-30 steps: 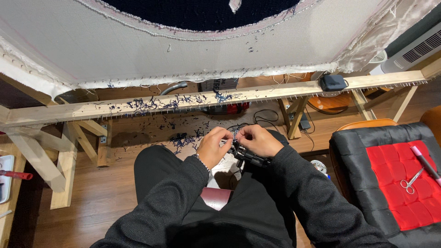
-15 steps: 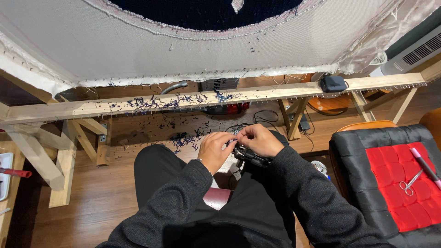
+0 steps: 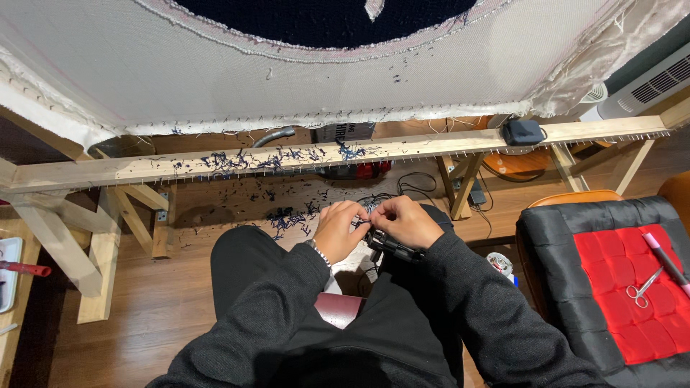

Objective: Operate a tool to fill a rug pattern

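Both hands meet at frame center, over my lap. Left hand is pinched at the fingertips on something thin and dark, probably yarn; too small to be sure. Right hand is curled over the top of a black tool, fingers closed on it, thumb side toward the left hand.

Key relation: the tool sits directly under the right hand, touching it, and just right of the left hand's fingertips. Its long axis runs roughly from center toward lower right, along my right forearm. Right hand is the nearer one and carries it; left hand only works at the tool's front end, where the fingertips of both hands nearly touch. I can't tell whether the yarn is through the tool's tip.

Around that:
- Wooden frame rail crosses the frame above the hands, littered with dark blue yarn scraps.
- Stretched pale cloth fills the top, with a dark tufted patch at upper center.
- More scraps lie on the floor just above the left hand.
- Black-and-red cushion at lower right, with scissors and a pink pen on it, well apart from both hands.
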